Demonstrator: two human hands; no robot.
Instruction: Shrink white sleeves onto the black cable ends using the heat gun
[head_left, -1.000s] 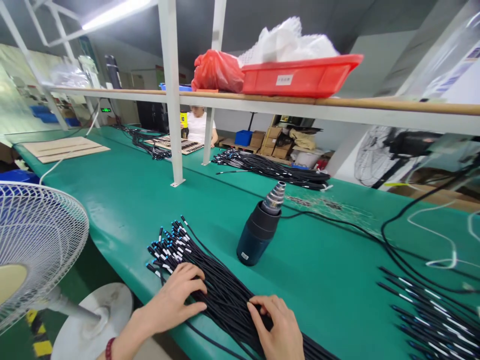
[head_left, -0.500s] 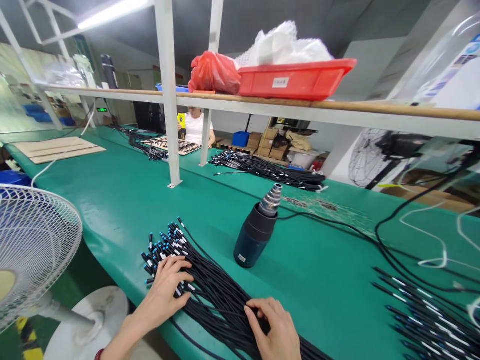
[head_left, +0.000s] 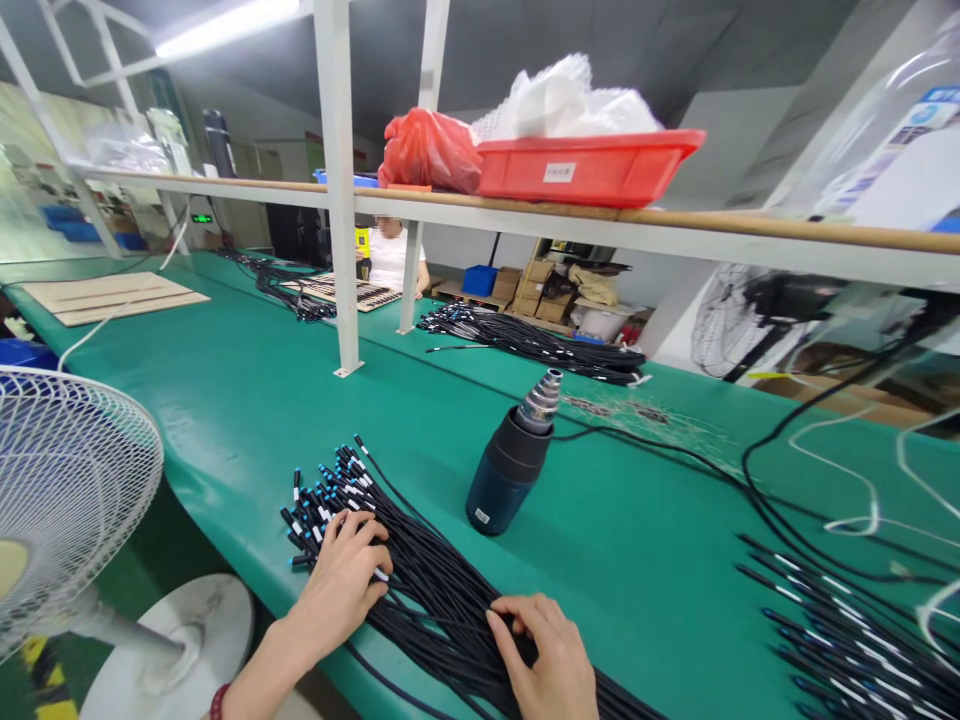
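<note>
A thick bundle of black cables (head_left: 427,590) with blue and white tipped ends lies on the green table (head_left: 247,400) near its front edge. My left hand (head_left: 341,580) rests on the bundle close to the tipped ends, fingers bent and pressing on the cables. My right hand (head_left: 544,660) lies further along the same bundle, fingers curled onto the cables. Just behind the bundle a dark heat gun (head_left: 514,465) with a metal nozzle lies tilted on the table.
A white fan (head_left: 67,490) stands at the left beside the table. More black cables (head_left: 847,640) lie at the right, another pile (head_left: 532,345) further back. White posts (head_left: 337,190) carry a shelf with a red tray (head_left: 585,165). A person in white (head_left: 391,255) sits far behind.
My left hand slid along the bundle toward the tipped cable ends and its fingers bent more. My right hand stayed on the bundle.
</note>
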